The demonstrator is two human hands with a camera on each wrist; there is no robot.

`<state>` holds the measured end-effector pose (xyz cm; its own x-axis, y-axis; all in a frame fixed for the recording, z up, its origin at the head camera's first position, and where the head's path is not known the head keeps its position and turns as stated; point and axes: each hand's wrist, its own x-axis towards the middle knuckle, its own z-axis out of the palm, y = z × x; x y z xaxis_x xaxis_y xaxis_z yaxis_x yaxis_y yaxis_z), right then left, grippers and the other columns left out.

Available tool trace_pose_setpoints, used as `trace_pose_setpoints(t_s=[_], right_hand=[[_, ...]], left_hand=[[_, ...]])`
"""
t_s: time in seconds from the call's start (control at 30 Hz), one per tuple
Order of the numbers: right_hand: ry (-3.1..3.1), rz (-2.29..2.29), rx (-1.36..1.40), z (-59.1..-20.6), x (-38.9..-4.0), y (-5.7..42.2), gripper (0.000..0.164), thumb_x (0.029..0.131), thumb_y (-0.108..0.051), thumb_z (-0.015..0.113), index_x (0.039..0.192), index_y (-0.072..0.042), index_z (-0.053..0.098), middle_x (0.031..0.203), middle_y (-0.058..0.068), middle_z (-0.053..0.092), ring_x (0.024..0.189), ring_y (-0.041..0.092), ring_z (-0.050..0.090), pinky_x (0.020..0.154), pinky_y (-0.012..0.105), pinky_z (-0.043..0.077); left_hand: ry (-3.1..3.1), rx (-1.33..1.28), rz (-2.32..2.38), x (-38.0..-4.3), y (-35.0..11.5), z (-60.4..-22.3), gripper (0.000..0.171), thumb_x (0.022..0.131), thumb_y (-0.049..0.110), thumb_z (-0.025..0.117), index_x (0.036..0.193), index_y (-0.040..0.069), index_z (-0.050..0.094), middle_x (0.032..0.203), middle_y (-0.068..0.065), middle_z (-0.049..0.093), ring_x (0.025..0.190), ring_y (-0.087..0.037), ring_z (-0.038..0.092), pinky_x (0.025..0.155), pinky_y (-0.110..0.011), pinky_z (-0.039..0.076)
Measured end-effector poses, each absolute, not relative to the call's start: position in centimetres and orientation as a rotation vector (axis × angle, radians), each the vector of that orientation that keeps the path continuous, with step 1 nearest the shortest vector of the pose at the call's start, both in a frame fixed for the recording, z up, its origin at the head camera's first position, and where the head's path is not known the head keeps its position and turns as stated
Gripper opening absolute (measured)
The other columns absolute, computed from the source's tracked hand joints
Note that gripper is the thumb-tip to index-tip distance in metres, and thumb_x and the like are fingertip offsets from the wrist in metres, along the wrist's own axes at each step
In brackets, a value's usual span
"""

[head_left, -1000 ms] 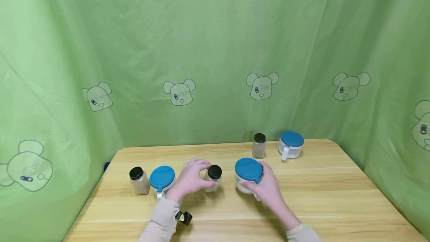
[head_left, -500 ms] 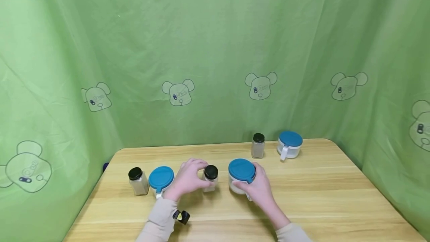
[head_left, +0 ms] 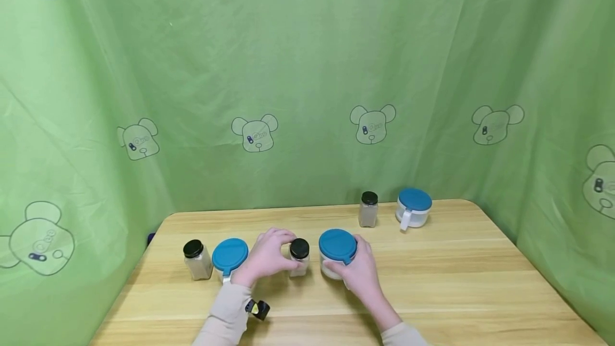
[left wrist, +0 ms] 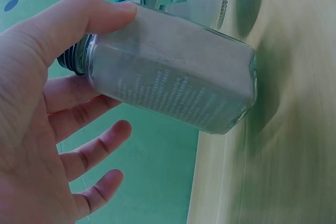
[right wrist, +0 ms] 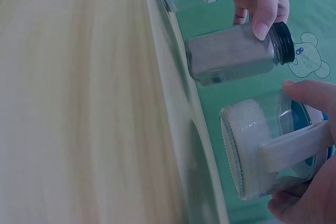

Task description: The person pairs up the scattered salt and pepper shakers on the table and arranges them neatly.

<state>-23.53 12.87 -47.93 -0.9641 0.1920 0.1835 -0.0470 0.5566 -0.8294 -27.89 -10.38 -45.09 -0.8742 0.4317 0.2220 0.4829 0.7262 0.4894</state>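
The left hand (head_left: 269, 255) gripped a small glass bottle with a black cap (head_left: 299, 257), the thumb pressing on one side of the glass near the cap and the fingers curled behind it, as the left wrist view showed (left wrist: 173, 85). The right hand (head_left: 357, 271) held a clear round pot with a blue lid (head_left: 337, 252); its thumb and fingers were bent around the wall beside the white handle (right wrist: 294, 148). Both containers stood upright on the wooden table (head_left: 456, 282), just beside each other in the space between the two hands, but not touching. Both looked filled with a pale powder, and both were closed. To the left of the left hand stood a second pair of the same kind, a bottle (head_left: 196, 259) and a blue-lidded pot (head_left: 229, 256), close together. Beyond the right hand, well apart, a third bottle (head_left: 368, 209) and pot (head_left: 413, 207) stood near each other too. As I judge it, the work was to bring bottle and pot together as a pair; the middle pair seemed almost placed, with only the letting go left.
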Motion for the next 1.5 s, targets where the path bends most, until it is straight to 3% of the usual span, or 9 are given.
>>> trace_pose_setpoints(t_s=[0.53,0.77,1.07,1.5], right_hand=[[-2.443,1.4,-0.185,-48.4,-23.2,10.8,0.101,0.065,-0.033,0.09,0.141,0.006,0.036,0.137,0.027,0.045,0.124,0.044,0.049,0.104,0.061,0.041],[-2.403,1.422,-0.224,-48.6,-23.3,10.0,0.097,0.064,-0.031,0.091,0.138,0.005,0.039,0.132,0.027,0.048,0.122,0.043,0.051,0.103,0.06,0.041],[-2.389,1.408,-0.285,-48.9,-23.3,9.3,0.099,0.064,-0.033,0.091,0.139,0.005,0.038,0.132,0.027,0.048,0.121,0.043,0.051,0.102,0.061,0.042],[-2.385,1.391,-0.346,-49.2,-23.1,8.4,0.098,0.064,-0.032,0.091,0.139,0.004,0.039,0.133,0.026,0.048,0.123,0.043,0.05,0.102,0.061,0.042]], left_hand=[[-2.844,-0.79,-0.826,-28.3,-10.8,-45.5,0.068,0.069,0.043,0.081,0.124,0.007,0.066,0.128,-0.005,0.065,0.122,-0.024,0.052,0.103,-0.045,0.038],[-2.842,-0.775,-0.843,-28.3,-10.9,-45.6,0.065,0.069,0.045,0.082,0.122,0.01,0.067,0.128,-0.004,0.064,0.122,-0.025,0.053,0.104,-0.047,0.037],[-2.852,-0.767,-0.882,-28.4,-11.0,-45.7,0.061,0.069,0.037,0.081,0.121,0.008,0.067,0.129,-0.007,0.064,0.13,-0.037,0.048,0.11,-0.054,0.033],[-2.837,-0.773,-0.909,-28.8,-11.2,-46.2,0.057,0.069,0.031,0.08,0.12,0.009,0.067,0.125,-0.005,0.065,0.123,-0.029,0.053,0.106,-0.053,0.036]])
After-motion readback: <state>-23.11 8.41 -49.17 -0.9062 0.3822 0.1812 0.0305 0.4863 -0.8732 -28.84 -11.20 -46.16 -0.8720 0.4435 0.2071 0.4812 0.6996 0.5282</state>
